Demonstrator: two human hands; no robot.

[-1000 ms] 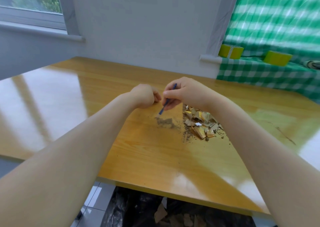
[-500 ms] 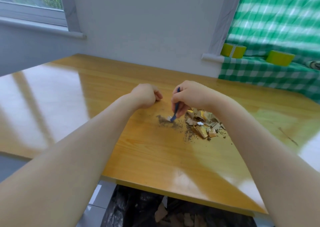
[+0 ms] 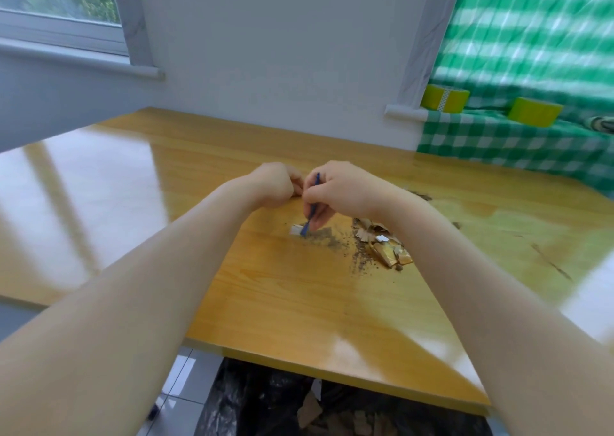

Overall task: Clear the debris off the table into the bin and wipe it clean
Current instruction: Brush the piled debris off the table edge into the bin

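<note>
At centre, the right hand (image 3: pixel 345 191) grips a blue tool (image 3: pixel 307 223), its tip in the dust (image 3: pixel 324 235). The left hand (image 3: pixel 274 185) makes a fist just beside it.

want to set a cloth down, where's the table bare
Free: the table left of the left hand, and the strip between debris pile and front edge. Crowded: around the right hand, with blue tool and dust.
</note>
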